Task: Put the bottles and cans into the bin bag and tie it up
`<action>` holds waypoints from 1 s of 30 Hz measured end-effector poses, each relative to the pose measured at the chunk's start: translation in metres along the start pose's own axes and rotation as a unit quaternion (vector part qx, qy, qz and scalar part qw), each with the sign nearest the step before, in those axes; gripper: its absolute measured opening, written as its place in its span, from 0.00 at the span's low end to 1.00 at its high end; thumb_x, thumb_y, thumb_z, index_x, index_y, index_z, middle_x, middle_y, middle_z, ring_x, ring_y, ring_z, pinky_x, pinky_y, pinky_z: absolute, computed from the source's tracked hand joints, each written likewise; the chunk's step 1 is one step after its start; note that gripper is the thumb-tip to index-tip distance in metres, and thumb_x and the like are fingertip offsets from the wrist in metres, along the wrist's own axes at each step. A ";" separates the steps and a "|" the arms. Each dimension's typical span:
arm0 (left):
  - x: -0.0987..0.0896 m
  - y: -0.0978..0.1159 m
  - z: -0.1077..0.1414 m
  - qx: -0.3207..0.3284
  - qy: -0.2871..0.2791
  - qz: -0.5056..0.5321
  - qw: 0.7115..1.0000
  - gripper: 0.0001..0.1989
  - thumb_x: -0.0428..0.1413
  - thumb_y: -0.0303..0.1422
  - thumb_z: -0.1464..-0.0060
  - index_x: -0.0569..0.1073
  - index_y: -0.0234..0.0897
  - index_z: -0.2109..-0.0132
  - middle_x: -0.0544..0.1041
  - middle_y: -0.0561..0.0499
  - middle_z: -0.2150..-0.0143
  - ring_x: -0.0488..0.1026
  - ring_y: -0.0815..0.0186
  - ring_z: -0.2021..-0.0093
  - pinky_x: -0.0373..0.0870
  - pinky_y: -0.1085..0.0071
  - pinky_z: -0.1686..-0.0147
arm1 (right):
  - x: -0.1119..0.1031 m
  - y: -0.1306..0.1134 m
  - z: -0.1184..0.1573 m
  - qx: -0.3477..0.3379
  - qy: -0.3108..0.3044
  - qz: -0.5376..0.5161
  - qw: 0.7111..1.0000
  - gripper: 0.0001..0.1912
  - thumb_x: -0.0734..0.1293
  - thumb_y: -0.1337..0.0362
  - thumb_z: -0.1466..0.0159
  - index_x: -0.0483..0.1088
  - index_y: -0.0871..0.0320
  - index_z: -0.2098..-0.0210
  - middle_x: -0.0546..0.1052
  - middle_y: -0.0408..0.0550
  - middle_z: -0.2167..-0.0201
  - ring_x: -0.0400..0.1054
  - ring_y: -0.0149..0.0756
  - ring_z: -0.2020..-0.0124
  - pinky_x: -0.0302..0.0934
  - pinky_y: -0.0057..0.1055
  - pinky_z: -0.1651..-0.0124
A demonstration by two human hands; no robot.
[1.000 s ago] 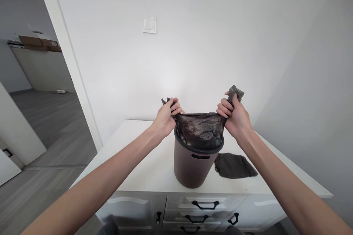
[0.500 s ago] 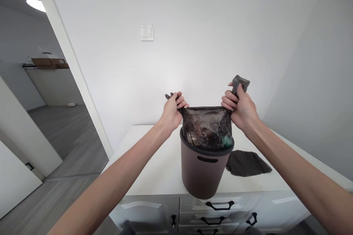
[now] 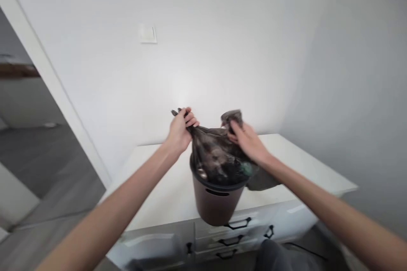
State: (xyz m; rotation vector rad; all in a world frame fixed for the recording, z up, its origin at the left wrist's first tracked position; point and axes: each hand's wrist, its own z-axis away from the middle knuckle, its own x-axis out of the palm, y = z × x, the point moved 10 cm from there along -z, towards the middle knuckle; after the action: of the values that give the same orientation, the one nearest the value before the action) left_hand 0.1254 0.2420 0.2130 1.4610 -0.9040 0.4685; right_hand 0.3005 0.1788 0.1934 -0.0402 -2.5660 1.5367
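Note:
A dark, see-through trash bag (image 3: 219, 156) with mixed contents, one of them green, rises out of a brown bin (image 3: 216, 205) with a dark rim. My left hand (image 3: 182, 129) is closed around the bag's left top corner, and short black ends stick out above the fist. On the other side, my right hand (image 3: 246, 135), slightly blurred, grips the bag's right top part, with a crumpled end above the fingers. A dark folded piece of plastic (image 3: 263, 179) lies on the white cabinet top right of the bin, partly hidden by my right forearm.
Under the bin is a white cabinet (image 3: 162, 203) with black handles, standing against the wall. A light switch (image 3: 148, 34) is on the wall. At the left, a door frame (image 3: 57, 76) borders a room with a grey floor.
My right hand has moved in toward my left, so the bag's stretched top edge is now slack and gathered. The view has shifted to the right.

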 end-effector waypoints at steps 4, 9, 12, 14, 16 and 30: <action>-0.010 -0.002 0.007 -0.005 0.001 -0.034 0.999 0.14 0.50 0.25 0.30 0.66 0.37 0.68 0.53 0.63 0.80 0.52 0.77 0.85 0.56 0.77 0.81 | 0.006 0.020 0.030 0.027 -0.041 0.140 0.989 0.21 0.64 0.41 0.32 0.72 0.52 0.62 0.78 0.47 0.63 0.73 0.44 0.57 0.72 0.38 0.54; -0.018 -0.006 0.006 0.002 0.012 -0.055 0.998 0.13 0.48 0.25 0.30 0.67 0.36 0.67 0.53 0.63 0.79 0.52 0.77 0.84 0.56 0.77 0.80 | 0.005 0.029 0.033 0.020 -0.043 0.191 0.981 0.23 0.57 0.41 0.28 0.69 0.53 0.58 0.78 0.49 0.60 0.73 0.46 0.55 0.70 0.40 0.50; -0.018 -0.006 0.005 0.003 0.015 -0.061 0.998 0.14 0.47 0.25 0.30 0.67 0.36 0.67 0.53 0.63 0.80 0.51 0.77 0.84 0.55 0.77 0.81 | 0.008 0.029 0.024 -0.012 -0.041 0.264 0.964 0.22 0.55 0.43 0.27 0.66 0.53 0.63 0.77 0.48 0.63 0.72 0.45 0.61 0.67 0.39 0.55; -0.017 -0.006 0.005 0.006 0.015 -0.065 0.998 0.14 0.47 0.25 0.30 0.66 0.36 0.68 0.53 0.63 0.80 0.51 0.77 0.84 0.55 0.77 0.81 | 0.010 0.030 0.018 -0.037 -0.037 0.325 0.944 0.22 0.54 0.44 0.27 0.63 0.52 0.66 0.76 0.47 0.68 0.70 0.44 0.66 0.64 0.38 0.59; -0.017 -0.006 0.004 0.011 0.018 -0.070 0.997 0.15 0.48 0.25 0.30 0.66 0.35 0.68 0.53 0.63 0.80 0.51 0.77 0.84 0.55 0.77 0.81 | 0.011 0.034 0.010 -0.050 -0.033 0.360 0.931 0.21 0.52 0.45 0.26 0.62 0.51 0.66 0.74 0.46 0.72 0.68 0.44 0.69 0.61 0.37 0.62; -0.041 0.012 -0.020 0.057 0.070 -0.097 0.991 0.16 0.47 0.29 0.27 0.66 0.37 0.68 0.54 0.63 0.81 0.50 0.77 0.85 0.53 0.78 0.82 | 0.041 0.055 -0.044 -0.044 -0.037 0.382 0.923 0.16 0.55 0.51 0.27 0.66 0.52 0.64 0.78 0.52 0.67 0.72 0.48 0.64 0.61 0.37 0.58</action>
State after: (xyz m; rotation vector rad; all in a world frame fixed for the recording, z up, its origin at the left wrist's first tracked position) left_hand 0.0968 0.2729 0.1924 1.5805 -0.6251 0.4775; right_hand 0.2635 0.2471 0.1701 -1.1328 -2.8347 1.6264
